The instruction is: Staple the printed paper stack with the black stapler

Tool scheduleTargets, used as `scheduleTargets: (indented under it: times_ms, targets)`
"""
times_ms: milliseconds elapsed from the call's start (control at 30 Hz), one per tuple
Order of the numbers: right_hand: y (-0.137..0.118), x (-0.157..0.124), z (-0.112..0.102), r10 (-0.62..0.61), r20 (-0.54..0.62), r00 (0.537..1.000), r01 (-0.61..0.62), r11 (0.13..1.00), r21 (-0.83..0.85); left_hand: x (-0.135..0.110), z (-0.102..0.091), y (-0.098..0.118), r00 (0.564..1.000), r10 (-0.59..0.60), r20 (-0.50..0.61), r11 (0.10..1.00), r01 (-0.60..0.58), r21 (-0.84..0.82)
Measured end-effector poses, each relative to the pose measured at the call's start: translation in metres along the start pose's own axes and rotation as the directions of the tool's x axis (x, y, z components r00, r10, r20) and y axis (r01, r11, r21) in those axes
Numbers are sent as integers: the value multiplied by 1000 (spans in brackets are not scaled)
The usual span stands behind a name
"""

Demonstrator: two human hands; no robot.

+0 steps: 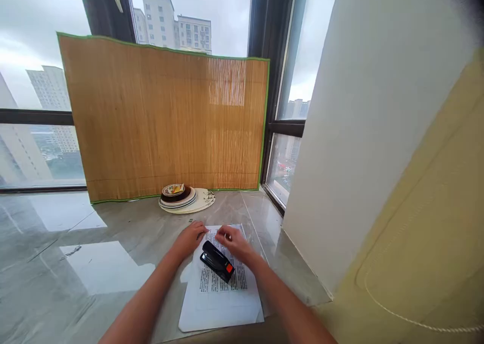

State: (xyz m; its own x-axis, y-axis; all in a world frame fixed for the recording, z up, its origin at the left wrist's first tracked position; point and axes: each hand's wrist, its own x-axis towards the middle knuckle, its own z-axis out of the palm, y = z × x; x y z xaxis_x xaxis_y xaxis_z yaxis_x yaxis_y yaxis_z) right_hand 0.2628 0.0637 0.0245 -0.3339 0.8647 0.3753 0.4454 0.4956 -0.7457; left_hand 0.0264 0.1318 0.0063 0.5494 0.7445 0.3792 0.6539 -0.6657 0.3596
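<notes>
A printed sheet of paper [223, 304] lies on the grey tiled ledge in front of me, its lines of dark text partly covered. At its upper left corner, my left hand [190, 239] is closed, fingertips together on the paper's edge. My right hand [235, 242] hovers over or rests on the upper part of the page, thumb and fingers drawn into a pinch. What sits between those fingertips is too small to make out. A black stapler [217, 261] with a red patch lies slantwise on the page between my forearms, touched by neither hand.
Behind the paper stand stacked plates [177, 196] on a white oval platter [206, 198]. A bamboo mat [162, 117] with green edging leans against the windows. A white wall [340, 147] closes off the right side, and a pale cord [408, 321] hangs at lower right.
</notes>
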Motion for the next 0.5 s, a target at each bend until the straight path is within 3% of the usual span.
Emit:
scheduleTargets:
  times_ms: [67, 200, 367, 500]
  targets:
    - [-13, -20, 11, 25, 76, 997, -20, 998, -66, -16, 7, 5, 997, -61, -47, 998, 61, -3]
    - [-27, -47, 14, 59, 42, 997, -52, 984, -168, -56, 27, 11, 970, -194, -150, 980, 184, -75]
    - [-37, -55, -5, -2, 96, 995, 18, 987, -162, -81, 25, 32, 975, -199, -100, 978, 192, -76]
    - [-30, -58, -1, -27, -10, 1000, 26, 997, -76, -84, 14, 48, 958, -286, 4, 951, 284, -118]
